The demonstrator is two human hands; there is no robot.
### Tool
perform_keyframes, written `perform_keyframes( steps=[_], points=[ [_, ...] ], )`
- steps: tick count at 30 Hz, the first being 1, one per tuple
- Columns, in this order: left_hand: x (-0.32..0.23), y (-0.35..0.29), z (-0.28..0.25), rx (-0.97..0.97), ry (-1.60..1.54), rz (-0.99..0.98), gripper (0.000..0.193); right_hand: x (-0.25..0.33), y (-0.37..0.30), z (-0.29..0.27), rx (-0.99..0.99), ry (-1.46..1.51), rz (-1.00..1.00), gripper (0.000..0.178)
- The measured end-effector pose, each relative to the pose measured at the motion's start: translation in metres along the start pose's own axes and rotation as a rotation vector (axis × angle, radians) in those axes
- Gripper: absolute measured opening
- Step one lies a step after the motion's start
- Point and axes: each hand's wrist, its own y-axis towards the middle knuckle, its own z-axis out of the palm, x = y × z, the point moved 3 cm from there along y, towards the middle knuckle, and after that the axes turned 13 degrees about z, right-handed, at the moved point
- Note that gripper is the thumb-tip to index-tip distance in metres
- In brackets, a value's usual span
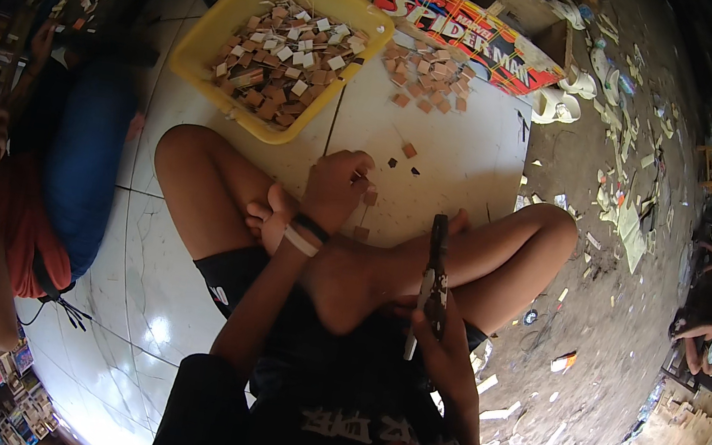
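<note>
My left hand (338,185) is closed in a pinch above the tiled floor, in front of my crossed legs. At its fingertips is a small brown square piece (369,197); a second square piece (361,233) lies just below, with a thin line running up from it. My right hand (441,330) is wrapped round a long, narrow hand tool (433,274), dark with worn metal parts, pointing away from me; its exact kind is unclear. Beyond my left hand lie a loose square piece (409,151) with a thin stem and two dark scraps (392,163).
A yellow plastic basin (194,45) holds many brown and white square pieces. Beside it are a heap of brown squares (431,74) and a colourful printed box (456,27). Scraps litter the dirt floor (566,279) at right. Another person (82,166) sits at left.
</note>
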Motion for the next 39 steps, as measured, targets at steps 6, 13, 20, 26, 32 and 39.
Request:
perform_keyframes(
  steps=[6,13,20,26,32,39],
  points=[
    [-0.045,-0.026,-0.03,-0.286,-0.552,-0.126,0.031,0.001,0.006,0.002,0.017,-0.07,-0.03,0.056],
    [-0.08,-0.052,-0.029,-0.424,-0.626,-0.086,0.023,0.012,0.004,0.016,0.108,-0.074,-0.085,0.052],
    [-0.094,-0.061,-0.015,-0.401,-0.588,0.018,0.024,0.024,-0.005,0.028,0.101,-0.044,-0.105,0.052],
    [-0.099,-0.061,-0.016,-0.424,-0.563,0.072,0.024,0.025,-0.005,0.028,0.098,-0.034,-0.115,0.051],
    [-0.104,-0.063,-0.016,-0.415,-0.508,0.117,0.024,0.024,-0.004,0.027,0.077,-0.037,-0.144,0.049],
    [-0.103,-0.063,-0.015,-0.422,-0.492,0.147,0.024,0.029,-0.007,0.027,0.024,-0.142,-0.061,0.052]
  ],
)
